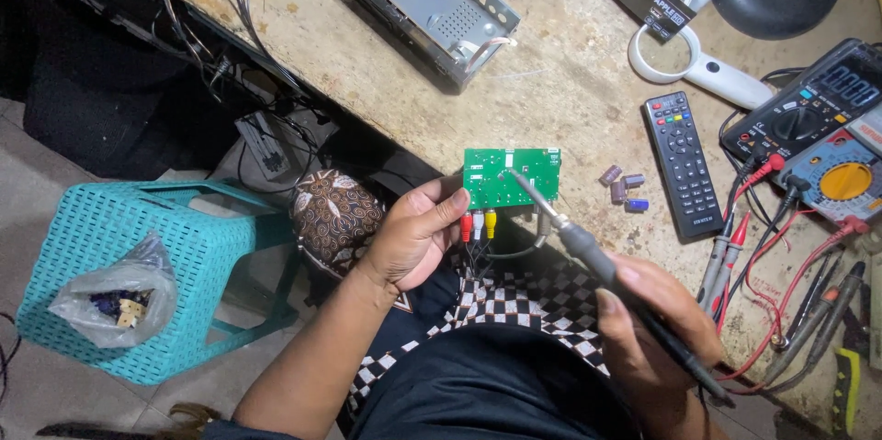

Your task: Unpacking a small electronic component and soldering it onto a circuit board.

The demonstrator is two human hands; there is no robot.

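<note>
Right hand (657, 321) grips a soldering iron (588, 252), its tip on the green board (512, 175) that the left hand (413, 233) pinches at the worktop's (551, 82) near edge. Beside the board lie capacitors (623, 187), then a remote (682, 164) and meters (813, 114) towards the right edge; a metal case (432, 8) sits behind, nothing blocking.

Bare tabletop (551, 82) opens beyond my circuit board (512, 175); rightward, the capacitors (623, 187), remote (681, 164) and tangled meter leads (763, 247) block my way.
</note>
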